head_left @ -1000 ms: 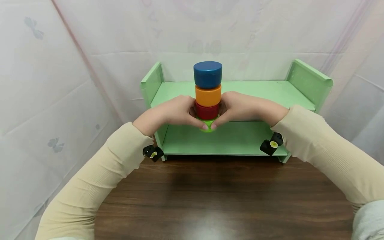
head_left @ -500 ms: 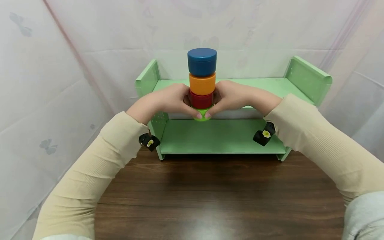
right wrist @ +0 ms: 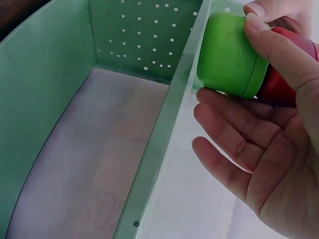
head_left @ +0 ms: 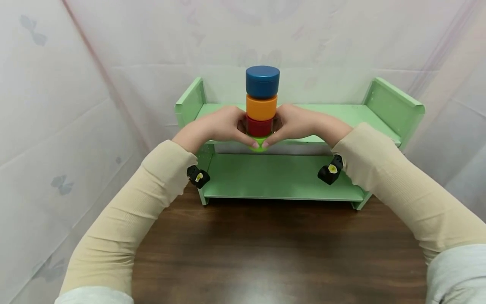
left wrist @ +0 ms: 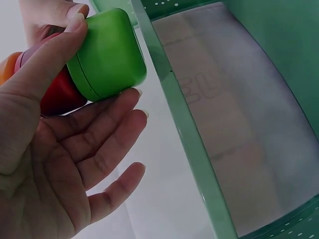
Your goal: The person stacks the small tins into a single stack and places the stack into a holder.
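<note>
Both hands hold up an upright stack of round lidded containers in front of the shelf. Lowest is the green container (head_left: 259, 143), then the red container (head_left: 260, 126), the orange container (head_left: 261, 107) and, on top, the blue container (head_left: 263, 82). The left hand (head_left: 226, 125) grips the stack's base from the left, the right hand (head_left: 297, 123) from the right. Their thumbs meet at the front of the green container, seen close in the left wrist view (left wrist: 107, 55) too. Fingers reach under and behind; in both wrist views the lower ones stand off loosely.
Behind the stack stands a light green two-tier shelf (head_left: 281, 177) with raised side panels (head_left: 396, 105). It stands on a dark wooden table (head_left: 262, 249). White patterned cloth (head_left: 144, 33) hangs at the back and sides. Each wrist carries a small black camera (head_left: 329, 170).
The hands have lifted the stack higher, so its green base now shows just above the gap between the shelf's tiers. The grip looks the same. The head view has shifted slightly.
</note>
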`<state>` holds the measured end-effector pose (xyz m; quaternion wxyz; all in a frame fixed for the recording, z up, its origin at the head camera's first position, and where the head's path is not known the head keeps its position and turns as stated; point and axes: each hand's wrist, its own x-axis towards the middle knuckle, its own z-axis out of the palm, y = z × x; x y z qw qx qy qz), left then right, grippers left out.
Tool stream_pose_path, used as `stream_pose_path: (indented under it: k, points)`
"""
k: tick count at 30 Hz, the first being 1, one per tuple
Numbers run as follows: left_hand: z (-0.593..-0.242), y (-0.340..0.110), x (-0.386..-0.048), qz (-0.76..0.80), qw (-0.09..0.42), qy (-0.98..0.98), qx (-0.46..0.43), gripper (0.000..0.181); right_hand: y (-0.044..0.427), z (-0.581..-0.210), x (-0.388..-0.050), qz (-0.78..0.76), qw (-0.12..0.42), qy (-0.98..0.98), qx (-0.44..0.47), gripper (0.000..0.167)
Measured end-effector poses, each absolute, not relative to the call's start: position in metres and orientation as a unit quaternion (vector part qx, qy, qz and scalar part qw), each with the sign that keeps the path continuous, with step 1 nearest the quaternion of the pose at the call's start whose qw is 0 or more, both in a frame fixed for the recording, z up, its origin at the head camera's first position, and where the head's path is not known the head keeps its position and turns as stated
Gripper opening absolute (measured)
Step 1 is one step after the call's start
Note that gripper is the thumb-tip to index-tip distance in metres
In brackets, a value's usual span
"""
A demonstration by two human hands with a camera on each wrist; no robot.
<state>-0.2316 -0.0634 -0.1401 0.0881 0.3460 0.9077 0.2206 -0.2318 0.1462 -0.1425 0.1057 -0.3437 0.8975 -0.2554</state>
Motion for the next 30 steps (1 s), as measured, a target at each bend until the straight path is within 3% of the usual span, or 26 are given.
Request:
stream_pose_path:
  k: [18, 30]
  points:
    - [-0.153, -0.071, -0.242, 0.244, 0.08, 0.899, 0.354, 0.045, 0.138, -0.149, -0.241, -0.26, 0.12, 0.896, -0.34, 0.054]
    - [-0.168, -0.077, -0.243, 0.303, 0.067, 0.896, 0.318, 0.046, 0.138, -0.16, -0.244, -0.284, 0.09, 0.902, -0.311, 0.052]
